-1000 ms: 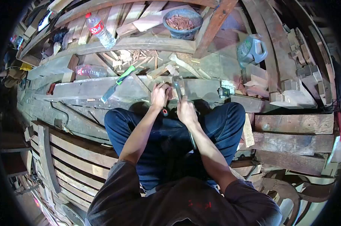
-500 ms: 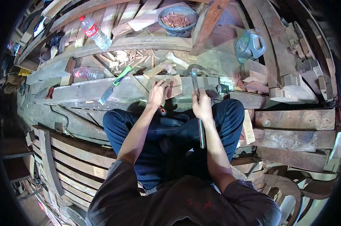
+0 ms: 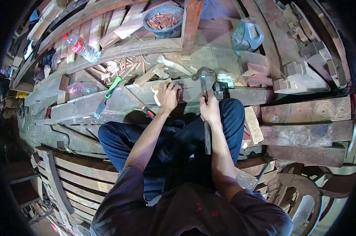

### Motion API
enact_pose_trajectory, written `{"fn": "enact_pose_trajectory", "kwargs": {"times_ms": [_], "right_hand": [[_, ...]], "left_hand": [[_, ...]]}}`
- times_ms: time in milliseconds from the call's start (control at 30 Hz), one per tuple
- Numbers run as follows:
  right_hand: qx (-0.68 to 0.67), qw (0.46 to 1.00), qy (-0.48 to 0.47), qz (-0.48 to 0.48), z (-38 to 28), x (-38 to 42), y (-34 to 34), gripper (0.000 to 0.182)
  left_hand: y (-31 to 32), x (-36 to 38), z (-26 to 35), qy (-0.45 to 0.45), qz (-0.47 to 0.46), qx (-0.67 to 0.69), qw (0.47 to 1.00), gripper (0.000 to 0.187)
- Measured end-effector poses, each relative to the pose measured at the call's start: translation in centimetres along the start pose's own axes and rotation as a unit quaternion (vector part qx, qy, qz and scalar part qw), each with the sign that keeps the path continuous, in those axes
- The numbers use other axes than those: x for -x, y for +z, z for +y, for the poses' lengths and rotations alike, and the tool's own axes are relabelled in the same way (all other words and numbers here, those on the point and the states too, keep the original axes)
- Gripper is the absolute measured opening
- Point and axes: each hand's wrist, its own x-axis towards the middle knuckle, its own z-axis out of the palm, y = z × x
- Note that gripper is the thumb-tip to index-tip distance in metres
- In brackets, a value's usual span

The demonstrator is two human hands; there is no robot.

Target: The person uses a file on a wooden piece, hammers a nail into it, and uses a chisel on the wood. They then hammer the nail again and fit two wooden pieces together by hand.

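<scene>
My right hand [image 3: 210, 109] is wrapped around the handle of a hammer [image 3: 207, 135], whose curved metal head points up and away from me. On the grey timber beam [image 3: 123, 92] in front of my lap, my left hand [image 3: 170, 95] is closed over a small pale wood block [image 3: 157, 91], partly hidden by the fingers. Just left of that hand lies a thin tool with a red and black handle [image 3: 148, 111]. Farther left, a chisel with a green handle [image 3: 114, 87] rests across the beam.
Wood offcuts [image 3: 125, 66] are scattered behind the beam. A bucket of small wood pieces [image 3: 163, 21], a bottle with a red label [image 3: 81, 48] and a blue jug [image 3: 246, 35] stand farther back. Stacked planks [image 3: 305, 113] lie to my right.
The view has shifted, so the surroundings sit farther left. The wood block has turned under my left hand and now shows on its left side. The hammer stays in my right hand.
</scene>
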Motion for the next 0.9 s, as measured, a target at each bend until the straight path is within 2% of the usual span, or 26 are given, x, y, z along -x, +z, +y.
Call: {"fn": "enact_pose_trajectory", "kwargs": {"times_ms": [133, 167, 233, 267, 400, 533, 633, 767, 900], "right_hand": [[0.068, 0.997, -0.026, -0.027, -1.3, 1.0, 0.7, 0.023], [0.063, 0.996, -0.05, -0.027, -1.2, 1.3, 1.1, 0.024], [0.078, 0.996, -0.015, -0.052, -1.6, 1.6, 1.6, 0.024], [0.079, 0.996, -0.038, -0.035, -1.0, 1.7, 2.1, 0.021], [0.091, 0.995, -0.041, -0.026, -1.2, 1.8, 2.5, 0.02], [0.104, 0.994, -0.025, -0.033, -1.0, 1.5, 2.7, 0.019], [0.117, 0.992, -0.034, -0.033, -0.5, 1.4, 2.7, 0.019], [0.105, 0.993, -0.043, -0.039, -0.5, 1.7, 3.1, 0.019], [0.098, 0.991, -0.066, -0.062, -1.4, 1.9, 3.5, 0.026]], "left_hand": [[-0.4, 0.2, -0.1, -0.002, -0.004, 0.014, 1.0, 0.031], [-0.4, 0.2, 0.0, 0.001, 0.006, 0.013, 1.0, 0.03], [0.0, 0.6, -0.4, 0.008, 0.025, 0.011, 1.0, 0.027], [0.2, 0.7, -0.6, 0.006, 0.025, 0.02, 0.999, 0.024], [-1.0, 0.7, -0.7, -0.045, 0.024, 0.004, 0.999, 0.024], [-1.5, 0.7, -1.1, -0.007, 0.03, -0.04, 0.999, 0.014], [-0.8, 0.9, -1.6, -0.032, 0.076, -0.027, 0.996, 0.01], [-0.9, 1.5, -1.8, -0.067, 0.058, -0.015, 0.996, 0.008], [-1.0, 1.6, -2.0, -0.056, 0.091, 0.004, 0.994, 0.008]]}}
